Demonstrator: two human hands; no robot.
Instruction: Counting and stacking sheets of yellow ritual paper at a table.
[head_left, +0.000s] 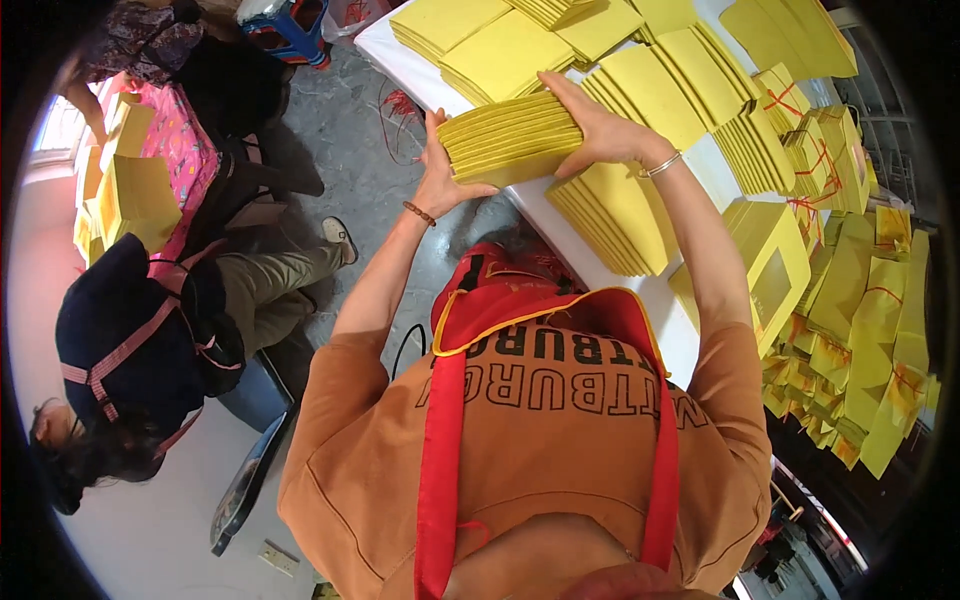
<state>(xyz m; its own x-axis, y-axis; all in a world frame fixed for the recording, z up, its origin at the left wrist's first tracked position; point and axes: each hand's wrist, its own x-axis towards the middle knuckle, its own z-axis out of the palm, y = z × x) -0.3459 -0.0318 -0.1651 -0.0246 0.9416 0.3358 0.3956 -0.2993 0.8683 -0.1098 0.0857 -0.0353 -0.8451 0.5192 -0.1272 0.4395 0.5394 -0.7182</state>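
Between my two hands I hold a thick stack of yellow folded paper pieces (512,138), its layered edges facing up. My left hand (440,165) grips the left end, thumb along the near side. At the right end my right hand (600,125) is closed round the stack, with fingers over the far side and thumb on the near side. The stack is at the edge of the white table (650,300). Just right of it, below my right wrist, a fanned pile of yellow folded paper (615,215) lies on the table.
More yellow paper piles (510,55) cover the far table. Bundles tied with red string (785,100) lie at the right, beside many yellow packets (860,330). At left, a person (130,340) sits by a pink-covered table (180,140) with yellow paper. Red strings (400,105) hang off the table's left edge.
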